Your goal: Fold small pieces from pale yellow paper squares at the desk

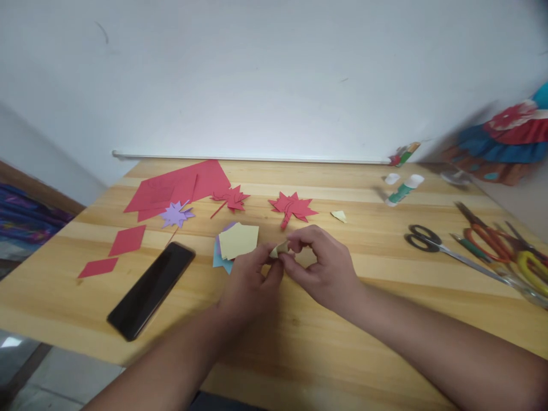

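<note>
Between my two hands is a small folded piece of yellow paper (279,249), partly covered by fingers. My left hand (252,279) pinches it from the left, while the thumb and fingertips of my right hand (323,265) close on its right side. Just left of the fingers lies a stack of cut paper, pale yellow (240,241) on top with blue (220,261) and purple edges showing beneath. Beyond my hands are two red paper leaves, one straight ahead (295,206) and one farther left (235,198). A small yellow scrap (339,216) lies past my right hand.
Red sheets (205,177), a purple paper leaf (176,215), red diamonds (127,241) and a black phone (150,290) lie left. On the right are a glue stick (405,190), its cap (392,178), black-handled scissors (428,238) and orange-handled scissors (488,240). A white wall (257,80) rises behind.
</note>
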### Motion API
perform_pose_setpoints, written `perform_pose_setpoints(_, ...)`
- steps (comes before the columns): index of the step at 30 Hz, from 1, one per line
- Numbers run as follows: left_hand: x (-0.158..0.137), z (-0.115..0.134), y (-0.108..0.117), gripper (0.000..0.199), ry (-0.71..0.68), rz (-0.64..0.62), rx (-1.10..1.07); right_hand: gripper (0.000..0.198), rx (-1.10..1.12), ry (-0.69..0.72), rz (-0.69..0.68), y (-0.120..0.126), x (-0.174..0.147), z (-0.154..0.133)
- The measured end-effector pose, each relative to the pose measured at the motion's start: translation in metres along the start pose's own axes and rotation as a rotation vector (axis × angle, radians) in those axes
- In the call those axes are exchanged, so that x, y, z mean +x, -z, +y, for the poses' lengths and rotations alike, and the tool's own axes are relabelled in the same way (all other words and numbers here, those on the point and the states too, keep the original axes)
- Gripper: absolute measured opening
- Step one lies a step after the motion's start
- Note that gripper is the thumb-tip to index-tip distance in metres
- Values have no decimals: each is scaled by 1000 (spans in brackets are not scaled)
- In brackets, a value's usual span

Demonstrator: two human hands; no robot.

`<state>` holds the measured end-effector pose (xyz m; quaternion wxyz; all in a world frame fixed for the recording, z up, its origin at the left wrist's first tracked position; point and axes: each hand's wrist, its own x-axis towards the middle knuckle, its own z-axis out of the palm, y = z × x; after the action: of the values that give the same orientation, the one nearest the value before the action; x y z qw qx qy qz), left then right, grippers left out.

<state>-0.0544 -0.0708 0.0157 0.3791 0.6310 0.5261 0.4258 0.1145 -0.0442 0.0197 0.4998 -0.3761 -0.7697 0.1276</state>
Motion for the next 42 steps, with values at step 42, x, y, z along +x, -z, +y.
perform_pose_setpoints(42,1,-2,-4,7,38,51,73,9,-52,-49,-13,2,0,-6)
